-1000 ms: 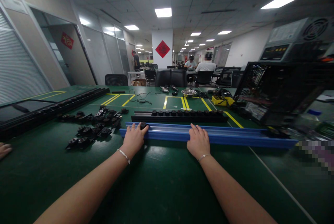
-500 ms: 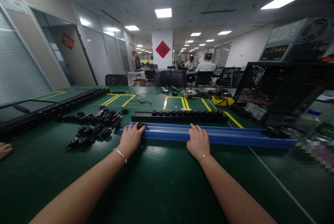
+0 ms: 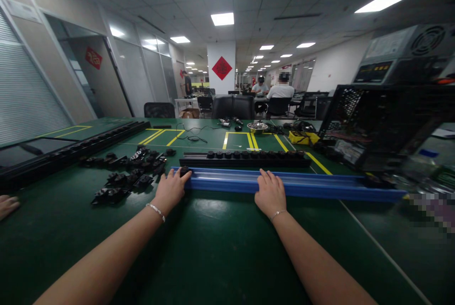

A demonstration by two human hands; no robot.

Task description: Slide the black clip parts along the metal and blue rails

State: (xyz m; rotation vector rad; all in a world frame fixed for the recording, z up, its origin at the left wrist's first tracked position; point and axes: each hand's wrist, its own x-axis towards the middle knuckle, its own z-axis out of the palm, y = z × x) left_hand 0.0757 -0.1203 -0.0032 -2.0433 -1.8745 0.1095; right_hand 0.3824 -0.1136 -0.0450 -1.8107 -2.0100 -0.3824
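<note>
A long blue channel rail (image 3: 227, 183) lies crosswise in front of me on the green table. Near its left end, my left hand (image 3: 171, 188) is closed on a small black round-topped part (image 3: 184, 171), thumb and fingers around it. How the part sits in the channel is hidden by the hand. My right hand (image 3: 270, 193) grips the rail's near wall around its middle, fingertips over the edge. Behind it lies a black rail (image 3: 245, 159) with a row of black knob-like parts. To the left of my left hand are loose black parts (image 3: 137, 172) in a scattered pile.
At the left is a long black rail assembly (image 3: 88, 146). An open black computer case (image 3: 377, 125) stands at the right, near a plastic bottle (image 3: 424, 163). Farther back are a metal bowl (image 3: 257, 127) and a yellow item (image 3: 303, 138). Another person's hand (image 3: 7, 206) shows at the left edge.
My left hand has slid left along the blue rail together with the black part, toward the rail's left end. My right hand and the rail stay in place.
</note>
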